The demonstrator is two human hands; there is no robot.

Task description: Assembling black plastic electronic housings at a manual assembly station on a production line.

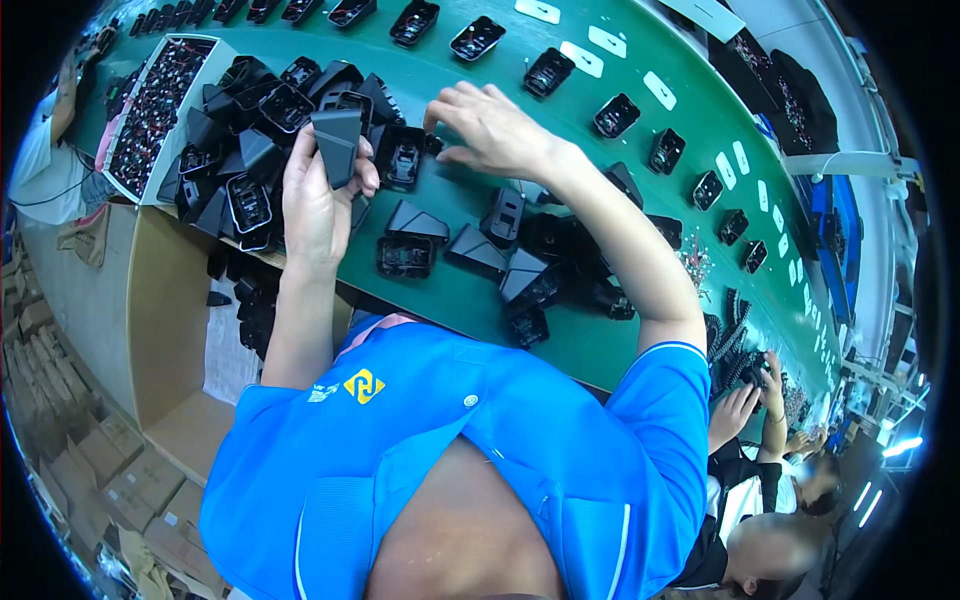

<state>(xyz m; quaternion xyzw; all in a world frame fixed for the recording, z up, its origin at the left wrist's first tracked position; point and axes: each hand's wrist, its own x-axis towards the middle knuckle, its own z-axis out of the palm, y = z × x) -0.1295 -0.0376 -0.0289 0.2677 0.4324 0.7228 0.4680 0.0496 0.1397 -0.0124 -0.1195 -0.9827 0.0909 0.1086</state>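
Observation:
My left hand (316,205) is closed around a dark grey plastic housing (337,143), its smooth wedge-shaped side facing up. To its right my right hand (492,132) hovers over the green table, thumb and forefinger apart. Its fingertips are beside a small black piece (433,145) and an open black housing (405,157) whose inside shows; I see no grip on either. A heap of similar housings (262,152) surrounds the left hand. Nearer my body, below the right hand, lie more loose housings, among them an open one (405,256) and an upright slotted one (503,217).
A white box (205,62) of small wired parts stands left of the heap. Along the green table (480,85) run rows of open housings and white plates (582,58). Coiled black cords (733,320) lie at right, where co-workers' hands (745,405) work. A wooden shelf (165,320) sits below.

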